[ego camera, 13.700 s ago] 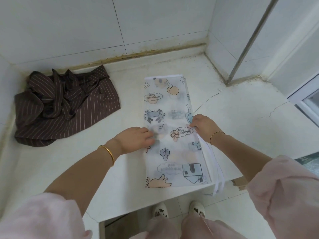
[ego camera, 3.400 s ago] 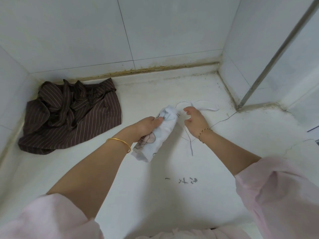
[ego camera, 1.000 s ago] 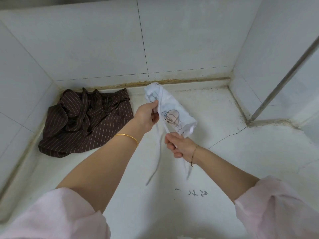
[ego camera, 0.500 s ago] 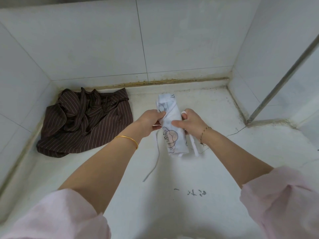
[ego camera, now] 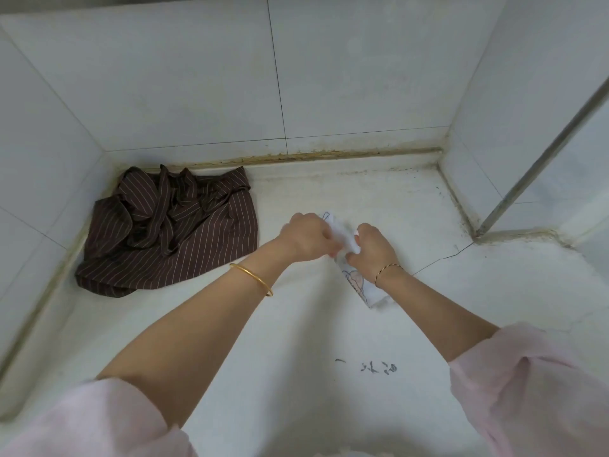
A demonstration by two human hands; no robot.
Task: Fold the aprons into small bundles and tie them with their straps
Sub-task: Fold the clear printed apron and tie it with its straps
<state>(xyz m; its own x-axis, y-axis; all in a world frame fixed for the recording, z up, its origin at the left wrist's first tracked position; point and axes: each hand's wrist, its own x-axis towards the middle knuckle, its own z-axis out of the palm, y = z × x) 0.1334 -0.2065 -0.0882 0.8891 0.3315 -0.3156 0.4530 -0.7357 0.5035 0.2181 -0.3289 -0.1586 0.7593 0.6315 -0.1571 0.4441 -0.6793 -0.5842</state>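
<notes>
Nearest the camera, two pale pink sleeves frame the view: the left sleeve (ego camera: 99,423) at the bottom corner and the right sleeve (ego camera: 527,384) bunched near the elbow. Both bare forearms reach forward over a white table (ego camera: 296,324), which carries a few dark scribbled marks (ego camera: 372,367) between the arms. A gold bangle (ego camera: 252,278) sits on the left wrist and a thin bracelet (ego camera: 387,272) on the right.

Farther out, the two hands meet on the white apron (ego camera: 361,285). It is rolled into a narrow bundle and lies on the table at a slant. Its printed near end pokes out below the right wrist and its far end shows between the hands. The left hand (ego camera: 306,237) has its fingers curled in against the far part of the bundle, pinching it from the left. The right hand (ego camera: 370,247) is curled round the middle of the bundle. The hands cover the straps, so I cannot tell how they run.

A thin crack (ego camera: 438,258) runs across the table to the right of the right hand. Well apart to the left, the brown striped apron (ego camera: 171,225) lies crumpled in the back left corner, against the foot of the wall. Behind stands a white tiled wall (ego camera: 329,77), with a grey metal bar (ego camera: 543,150) slanting up on the right
</notes>
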